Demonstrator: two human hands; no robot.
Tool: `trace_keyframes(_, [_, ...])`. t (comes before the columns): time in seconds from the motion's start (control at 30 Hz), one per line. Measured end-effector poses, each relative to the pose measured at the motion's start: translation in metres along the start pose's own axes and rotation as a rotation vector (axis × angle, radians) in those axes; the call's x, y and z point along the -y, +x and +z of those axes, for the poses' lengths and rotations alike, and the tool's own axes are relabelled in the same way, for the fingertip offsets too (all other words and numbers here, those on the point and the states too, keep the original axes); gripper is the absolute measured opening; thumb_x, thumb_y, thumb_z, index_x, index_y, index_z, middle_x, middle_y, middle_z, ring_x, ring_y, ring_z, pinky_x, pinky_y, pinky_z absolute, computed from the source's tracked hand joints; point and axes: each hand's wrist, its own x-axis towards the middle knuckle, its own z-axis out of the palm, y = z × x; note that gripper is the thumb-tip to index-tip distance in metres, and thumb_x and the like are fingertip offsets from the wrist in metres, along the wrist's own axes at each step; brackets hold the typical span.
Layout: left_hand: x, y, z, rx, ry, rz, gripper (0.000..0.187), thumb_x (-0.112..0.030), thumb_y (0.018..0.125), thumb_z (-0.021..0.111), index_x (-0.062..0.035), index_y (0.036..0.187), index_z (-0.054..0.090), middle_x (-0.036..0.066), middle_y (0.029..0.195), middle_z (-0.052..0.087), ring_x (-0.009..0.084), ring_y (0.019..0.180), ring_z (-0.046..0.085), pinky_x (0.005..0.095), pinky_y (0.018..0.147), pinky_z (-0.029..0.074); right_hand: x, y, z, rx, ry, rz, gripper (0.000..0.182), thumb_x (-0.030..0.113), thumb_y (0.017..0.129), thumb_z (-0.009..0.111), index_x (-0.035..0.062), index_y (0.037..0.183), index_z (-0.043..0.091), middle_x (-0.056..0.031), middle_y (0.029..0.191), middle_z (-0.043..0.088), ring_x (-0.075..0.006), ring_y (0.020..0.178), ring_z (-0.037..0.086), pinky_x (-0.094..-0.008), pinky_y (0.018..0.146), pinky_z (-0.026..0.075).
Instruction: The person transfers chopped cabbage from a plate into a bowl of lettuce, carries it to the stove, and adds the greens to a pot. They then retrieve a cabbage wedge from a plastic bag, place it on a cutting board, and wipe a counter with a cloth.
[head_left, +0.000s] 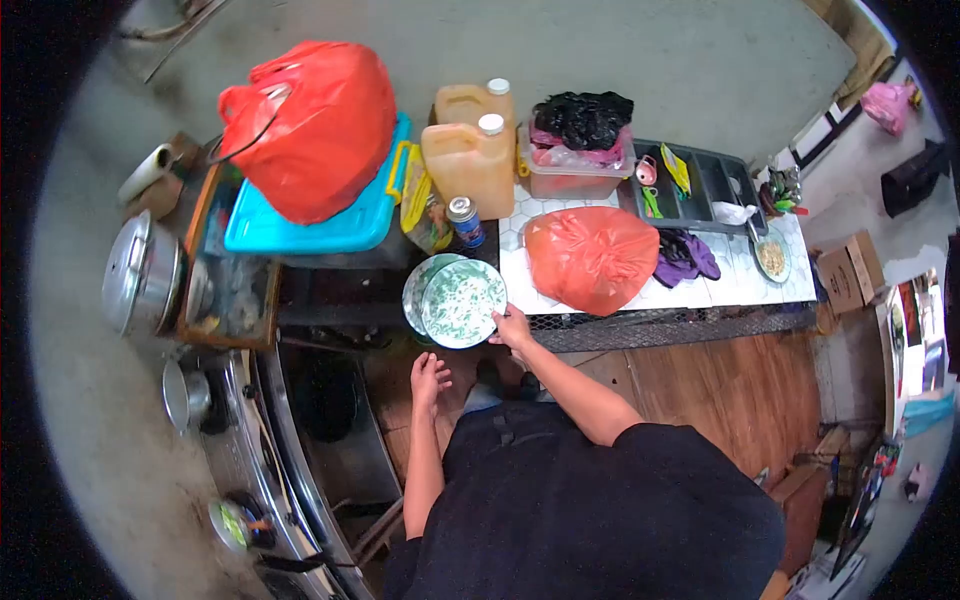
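My right hand [512,331] grips the lower right rim of a round plate [464,302] with a green and white speckled pattern. A second plate [414,291] of similar colouring shows from behind it on the left, mostly covered. Below the plates, my left hand [430,381] is raised with its fingers apart and holds nothing. Just above the plates stands a blue drink can [466,222], beside a yellow packet [424,212]. An orange-red tied plastic bag [592,260] sits on the white counter to the right of the plates.
A red bag [310,130] rests on a turquoise lid [310,225] at left. Two jugs [468,165], a plastic tub [578,180] and a dark divided tray [700,190] line the back. A stove [240,410] with pots runs along the left; wooden flooring [700,390] lies right.
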Motion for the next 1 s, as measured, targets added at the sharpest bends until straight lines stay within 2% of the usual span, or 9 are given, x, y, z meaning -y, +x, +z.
trace_keyframes(0.1, [-0.015, 0.029, 0.006, 0.003, 0.000, -0.022, 0.072, -0.035, 0.097, 0.061, -0.0049, 0.151, 0.025, 0.018, 0.126, 0.055, 0.0245, 0.092, 0.066, 0.0319, 0.063, 0.057, 0.003, 0.011, 0.000, 0.002, -0.043, -0.010, 0.034, 0.013, 0.098, 0.056, 0.0030, 0.130, 0.053, -0.0119, 0.102, 0.066, -0.0170, 0.064, 0.066, -0.0288, 0.050, 0.057])
trace_keyframes(0.27, [-0.032, 0.070, 0.013, 0.020, 0.024, -0.050, 0.058, -0.033, 0.097, 0.060, -0.0005, 0.140, 0.036, 0.019, 0.123, 0.055, 0.0263, 0.088, 0.067, 0.0308, 0.057, 0.057, 0.011, 0.021, 0.005, 0.141, -0.112, -0.041, 0.049, 0.012, 0.097, 0.056, -0.0006, 0.139, 0.035, -0.0185, 0.092, 0.066, -0.0183, 0.056, 0.066, -0.0277, 0.045, 0.053])
trace_keyframes(0.4, [-0.036, 0.079, 0.013, 0.048, 0.095, -0.063, 0.055, -0.031, 0.097, 0.060, -0.0006, 0.138, 0.039, 0.017, 0.118, 0.059, 0.0248, 0.087, 0.066, 0.0309, 0.056, 0.056, 0.023, 0.019, 0.005, 0.084, -0.735, -0.235, 0.056, 0.023, 0.098, 0.051, 0.0007, 0.145, 0.031, -0.0269, 0.097, 0.067, -0.0377, 0.082, 0.069, -0.0482, 0.073, 0.055])
trace_keyframes(0.47, [-0.040, 0.071, 0.014, 0.040, 0.128, -0.056, 0.055, -0.029, 0.097, 0.060, -0.0002, 0.138, 0.039, 0.016, 0.118, 0.059, 0.0247, 0.087, 0.066, 0.0312, 0.057, 0.055, 0.035, 0.010, 0.001, 0.129, -1.151, -0.211, 0.047, 0.027, 0.096, 0.051, 0.0043, 0.137, 0.047, -0.0260, 0.101, 0.067, -0.0416, 0.097, 0.065, -0.0507, 0.085, 0.050])
trace_keyframes(0.57, [-0.037, 0.075, 0.019, -0.103, 0.230, 0.006, 0.050, -0.022, 0.096, 0.062, 0.0003, 0.136, 0.041, 0.012, 0.115, 0.061, 0.0200, 0.087, 0.063, 0.0294, 0.063, 0.052, 0.055, -0.008, -0.023, 0.027, -0.989, -0.481, 0.029, 0.025, 0.093, 0.053, 0.0055, 0.112, 0.065, -0.0196, 0.101, 0.068, -0.0378, 0.096, 0.065, -0.0479, 0.082, 0.051])
trace_keyframes(0.63, [-0.041, 0.060, 0.025, -0.317, 0.482, 0.505, 0.048, -0.016, 0.095, 0.062, -0.0002, 0.136, 0.043, 0.011, 0.111, 0.062, 0.0145, 0.084, 0.060, 0.0267, 0.070, 0.049, 0.092, -0.037, -0.043, -0.310, -0.786, -0.614, 0.015, 0.016, 0.089, 0.057, 0.0060, 0.092, 0.068, -0.0139, 0.095, 0.067, -0.0353, 0.090, 0.065, -0.0445, 0.078, 0.052])
trace_keyframes(0.73, [-0.071, 0.048, 0.072, -0.082, 0.375, 0.621, 0.026, -0.010, 0.093, 0.062, 0.0014, 0.116, 0.059, 0.010, 0.098, 0.064, 0.0143, 0.081, 0.059, 0.0279, 0.076, 0.048, 0.141, -0.040, -0.108, -0.662, -0.923, -0.913, 0.013, 0.003, 0.081, 0.059, 0.0029, 0.091, 0.066, -0.0149, 0.092, 0.060, -0.0354, 0.093, 0.057, -0.0438, 0.080, 0.049])
trace_keyframes(0.87, [-0.120, 0.023, 0.201, 0.324, 0.589, 0.821, 0.017, -0.014, 0.092, 0.064, 0.0033, 0.093, 0.067, 0.014, 0.090, 0.067, 0.0229, 0.085, 0.065, 0.0333, 0.081, 0.049, 0.179, -0.007, -0.183, -0.526, -1.109, -0.958, 0.031, -0.003, 0.073, 0.056, 0.0024, 0.102, 0.065, -0.0159, 0.104, 0.061, -0.0358, 0.103, 0.056, -0.0463, 0.087, 0.046])
trace_keyframes(1.0, [-0.129, 0.017, 0.326, 0.530, 0.742, 1.302, 0.029, -0.018, 0.086, 0.066, -0.0003, 0.109, 0.064, 0.017, 0.101, 0.065, 0.0345, 0.094, 0.061, 0.0424, 0.083, 0.048, 0.182, 0.029, -0.225, -0.213, -1.257, -0.903, 0.028, 0.002, 0.073, 0.059, 0.0030, 0.101, 0.064, -0.0151, 0.099, 0.063, -0.0346, 0.104, 0.057, -0.0459, 0.090, 0.042])
